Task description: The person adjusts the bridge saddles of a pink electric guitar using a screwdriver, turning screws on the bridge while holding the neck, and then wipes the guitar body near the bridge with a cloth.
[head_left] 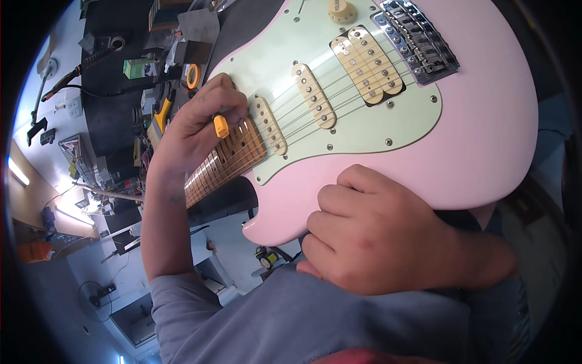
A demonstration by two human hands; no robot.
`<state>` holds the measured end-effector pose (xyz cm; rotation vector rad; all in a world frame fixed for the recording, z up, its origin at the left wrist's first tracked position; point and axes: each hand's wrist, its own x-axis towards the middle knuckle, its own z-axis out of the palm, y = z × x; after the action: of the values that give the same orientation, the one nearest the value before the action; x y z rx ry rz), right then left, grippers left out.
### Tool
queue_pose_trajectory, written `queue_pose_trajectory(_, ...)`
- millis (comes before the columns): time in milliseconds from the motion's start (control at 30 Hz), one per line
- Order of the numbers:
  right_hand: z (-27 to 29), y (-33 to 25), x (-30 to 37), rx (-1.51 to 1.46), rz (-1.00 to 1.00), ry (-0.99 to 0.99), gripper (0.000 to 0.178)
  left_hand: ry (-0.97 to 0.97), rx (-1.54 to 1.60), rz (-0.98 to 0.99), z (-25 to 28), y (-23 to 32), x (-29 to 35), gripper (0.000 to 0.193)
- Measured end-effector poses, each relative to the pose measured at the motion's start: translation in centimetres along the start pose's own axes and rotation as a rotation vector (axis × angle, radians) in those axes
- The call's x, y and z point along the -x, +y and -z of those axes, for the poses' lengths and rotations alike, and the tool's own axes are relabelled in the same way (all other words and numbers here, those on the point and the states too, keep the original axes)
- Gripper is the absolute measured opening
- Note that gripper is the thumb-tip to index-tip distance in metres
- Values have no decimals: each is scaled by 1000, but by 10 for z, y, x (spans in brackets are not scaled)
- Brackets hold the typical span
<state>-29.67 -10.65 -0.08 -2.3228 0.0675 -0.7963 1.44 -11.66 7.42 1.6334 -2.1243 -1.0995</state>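
A pink electric guitar (485, 133) with a pale green pickguard (418, 118) lies tilted across my front, its neck running to the lower left. My left hand (203, 118) is at the top of the fretboard (239, 148), next to the neck pickup (270, 124). Its fingers are closed round a tool, of which only the yellow handle end (220, 127) shows; the tip is hidden. Curled against the body's near edge is my right hand (364, 233), knuckles up. Its fingertips are out of sight, so whatever they hold cannot be made out.
Beyond the neck, a dark workbench (112, 30) carries a green box (139, 68), a roll of orange tape (193, 76), a yellow-handled tool (163, 112) and other clutter. A fan (95, 300) and lit lamps are at the left. The metal bridge (418, 42) sits at the guitar's far end.
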Motion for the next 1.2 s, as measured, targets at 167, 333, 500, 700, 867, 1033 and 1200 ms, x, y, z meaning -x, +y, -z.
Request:
queue_pose_trajectory(167,0,-1,0,-11,-7,4,29,-2,-53,-3,1,3,0,22)
queue_pose_trajectory(333,-1,-1,-2,-13,-4,3,29,17,47,-21,-1,-7,5,22)
queue_pose_trajectory(500,-1,-1,-2,-21,-6,-5,29,-13,-64,-45,2,-4,0,20)
queue_pose_trajectory(700,-1,-1,-1,-28,-31,41,28,-15,-87,-46,3,-7,0,17)
queue_pose_trajectory(867,0,-7,-8,-24,-27,70,29,38,-38,-103,4,-14,8,11)
queue_pose_trajectory(1033,6,-19,-15,54,-58,22,27,386,215,84,23,-23,49,15)
queue_pose_trajectory(1200,2,-30,-24,155,-60,-52,28,474,-355,703,53,-59,99,34)
